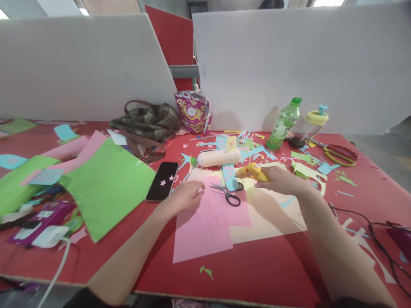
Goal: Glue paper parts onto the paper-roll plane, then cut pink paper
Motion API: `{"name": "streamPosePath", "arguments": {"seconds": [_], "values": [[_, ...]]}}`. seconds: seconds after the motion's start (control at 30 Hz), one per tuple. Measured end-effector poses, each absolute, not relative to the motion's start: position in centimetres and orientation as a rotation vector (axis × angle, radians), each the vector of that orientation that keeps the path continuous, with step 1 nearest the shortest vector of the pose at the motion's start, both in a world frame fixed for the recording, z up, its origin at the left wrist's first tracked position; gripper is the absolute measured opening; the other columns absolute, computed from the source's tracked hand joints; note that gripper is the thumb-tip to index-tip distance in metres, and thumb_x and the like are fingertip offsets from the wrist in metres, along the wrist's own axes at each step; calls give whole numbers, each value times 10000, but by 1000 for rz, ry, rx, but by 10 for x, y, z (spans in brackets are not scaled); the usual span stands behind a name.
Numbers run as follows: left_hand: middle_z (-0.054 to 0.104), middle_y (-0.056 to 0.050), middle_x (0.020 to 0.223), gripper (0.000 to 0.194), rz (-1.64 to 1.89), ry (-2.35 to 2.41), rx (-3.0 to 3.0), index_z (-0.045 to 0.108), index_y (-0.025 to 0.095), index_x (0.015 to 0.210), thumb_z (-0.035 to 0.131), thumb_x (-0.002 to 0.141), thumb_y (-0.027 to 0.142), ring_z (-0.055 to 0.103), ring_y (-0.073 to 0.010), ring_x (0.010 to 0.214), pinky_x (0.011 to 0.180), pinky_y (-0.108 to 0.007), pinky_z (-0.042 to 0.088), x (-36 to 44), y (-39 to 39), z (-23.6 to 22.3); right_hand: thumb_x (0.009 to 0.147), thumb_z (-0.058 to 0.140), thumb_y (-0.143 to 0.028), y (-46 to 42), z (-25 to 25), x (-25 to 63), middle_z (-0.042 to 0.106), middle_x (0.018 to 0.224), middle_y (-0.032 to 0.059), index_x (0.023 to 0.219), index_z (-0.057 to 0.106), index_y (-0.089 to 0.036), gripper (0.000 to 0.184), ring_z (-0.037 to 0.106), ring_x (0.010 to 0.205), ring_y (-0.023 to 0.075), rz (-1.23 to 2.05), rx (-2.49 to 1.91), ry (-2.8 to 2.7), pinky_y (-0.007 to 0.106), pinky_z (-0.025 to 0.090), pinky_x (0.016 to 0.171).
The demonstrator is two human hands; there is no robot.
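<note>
At the left, a green sheet (112,184) lies near a phone (162,190) with two pink stars (163,183) on it. Just right of the phone, the left hand (186,196) is over the edge of the pink paper (205,235), fingers loosely bent with nothing visible in their grasp; whether it presses down, I cannot tell. Scissors (233,199) lie between the hands, blades pointing left toward the left fingertips, which are nearer them, handles toward the right. On the far side, a cream-wrapped bottle (221,158) lies on its side, long axis left to right, green cap to the left. A blue strip (229,177) runs from it toward the near side. Right of the strip, the right hand (281,182) grips a yellow tool (252,171), whose front end points left, toward the strip, with the bottle lying far and left of it.
</note>
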State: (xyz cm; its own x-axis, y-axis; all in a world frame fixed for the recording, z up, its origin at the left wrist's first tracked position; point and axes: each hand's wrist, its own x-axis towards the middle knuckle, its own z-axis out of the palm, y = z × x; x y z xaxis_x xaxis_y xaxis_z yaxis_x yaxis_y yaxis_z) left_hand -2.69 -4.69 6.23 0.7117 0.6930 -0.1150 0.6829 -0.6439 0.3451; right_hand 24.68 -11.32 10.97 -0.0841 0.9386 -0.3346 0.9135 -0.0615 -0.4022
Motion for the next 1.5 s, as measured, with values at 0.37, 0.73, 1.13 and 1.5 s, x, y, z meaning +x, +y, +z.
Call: {"name": "streamPosePath", "arguments": {"seconds": [0.37, 0.73, 1.13, 1.5], "values": [[570, -33, 816, 149, -203, 1193, 2433, 554, 191, 781, 497, 684, 288, 510, -182, 752, 650, -251, 345, -65, -66, 70, 698, 470, -348, -110, 102, 248, 583, 803, 43, 805, 510, -204, 184, 551, 686, 194, 829, -2066, -2132, 284, 407, 552], [547, -34, 774, 123, -71, 1160, 2407, 515, 184, 745, 400, 747, 228, 499, -164, 709, 614, -238, 347, -71, -74, 53, 708, 458, -357, -109, 100, 247, 581, 802, 43, 787, 502, -202, 180, 554, 713, 203, 787, -2086, -2165, 281, 401, 565], [543, -46, 773, 190, -56, 1175, 2453, 510, 170, 719, 331, 774, 202, 499, -162, 704, 626, -255, 357, -71, -79, 52, 712, 458, -346, -108, 97, 248, 589, 870, 55, 821, 504, -202, 186, 545, 817, 229, 753, -2059, -2206, 317, 385, 689], [534, -55, 845, 202, 6, 1211, 2472, 529, 167, 817, 339, 791, 232, 508, -178, 793, 696, -287, 373, -75, -81, 46, 701, 473, -339, -108, 96, 249, 596, 861, 59, 801, 512, -199, 177, 550, 795, 232, 757, -2099, -2201, 302, 390, 644]]}}
